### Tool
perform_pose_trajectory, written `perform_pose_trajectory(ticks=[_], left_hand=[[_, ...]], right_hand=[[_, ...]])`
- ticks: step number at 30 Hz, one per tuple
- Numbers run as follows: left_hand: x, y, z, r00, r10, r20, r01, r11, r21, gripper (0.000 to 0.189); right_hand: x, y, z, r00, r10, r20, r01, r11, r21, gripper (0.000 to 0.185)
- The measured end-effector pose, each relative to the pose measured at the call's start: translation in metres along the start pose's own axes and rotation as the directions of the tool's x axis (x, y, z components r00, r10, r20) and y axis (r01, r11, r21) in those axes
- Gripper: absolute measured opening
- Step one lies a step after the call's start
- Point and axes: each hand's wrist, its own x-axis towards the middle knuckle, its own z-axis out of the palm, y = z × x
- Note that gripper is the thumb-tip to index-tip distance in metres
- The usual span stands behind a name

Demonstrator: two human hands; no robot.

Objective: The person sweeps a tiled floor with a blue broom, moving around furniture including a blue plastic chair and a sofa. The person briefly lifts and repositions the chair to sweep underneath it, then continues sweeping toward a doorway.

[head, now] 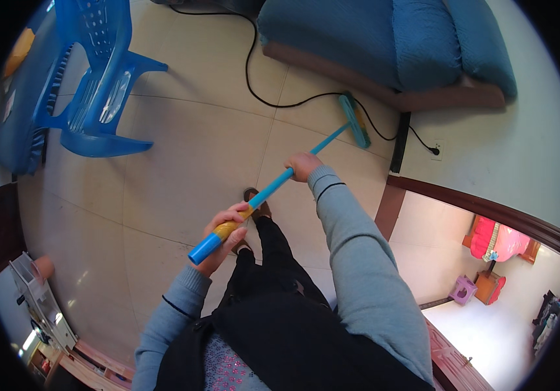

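Note:
A blue broom handle (271, 189) slants from lower left to upper right before my body. My left hand (221, 234) is wrapped around its upper end, at a yellow taped band (226, 228) just below the blue end cap. Farther down, my right hand (302, 166) grips the handle with the arm stretched forward. The teal broom head (355, 121) rests on the tiled floor near the sofa's base, over or against a black power cable (293, 105). Its bristle side is partly hidden.
A blue plastic chair (95, 93) stands at the upper left. At the upper right is a blue-covered sofa (338, 44). The cable runs to a wall socket (436, 149). A doorway at right opens onto a room with a purple stool (464, 290). White shelving (47, 305) stands lower left.

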Motion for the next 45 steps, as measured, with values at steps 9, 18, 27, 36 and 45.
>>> perform_pose_trajectory(ticks=[9, 18, 27, 36, 45], left_hand=[[-0.067, 0.053, -0.044, 0.918, 0.158, -0.365, -0.143, 0.987, 0.068, 0.008], [-0.19, 0.122, -0.074, 0.537, 0.535, -0.652, -0.468, 0.832, 0.298, 0.007], [-0.222, 0.192, -0.065, 0.432, 0.803, -0.41, -0.714, 0.582, 0.389, 0.014], [-0.163, 0.138, -0.066, 0.577, 0.645, -0.502, -0.605, 0.75, 0.269, 0.009], [-0.071, 0.054, -0.078, 0.813, 0.308, -0.495, -0.407, 0.908, -0.103, 0.005]], right_hand=[[0.072, -0.113, -0.019, 0.952, -0.297, -0.073, 0.299, 0.954, 0.02, 0.008], [0.056, -0.325, 0.017, 0.74, -0.653, -0.162, 0.673, 0.721, 0.164, 0.013], [-0.02, -0.4, -0.056, 0.618, -0.785, -0.038, 0.752, 0.576, 0.32, 0.02], [0.029, -0.283, -0.106, 0.719, -0.684, -0.123, 0.685, 0.727, -0.036, 0.012], [0.088, -0.164, -0.087, 0.892, -0.421, 0.165, 0.436, 0.897, -0.066, 0.015]])
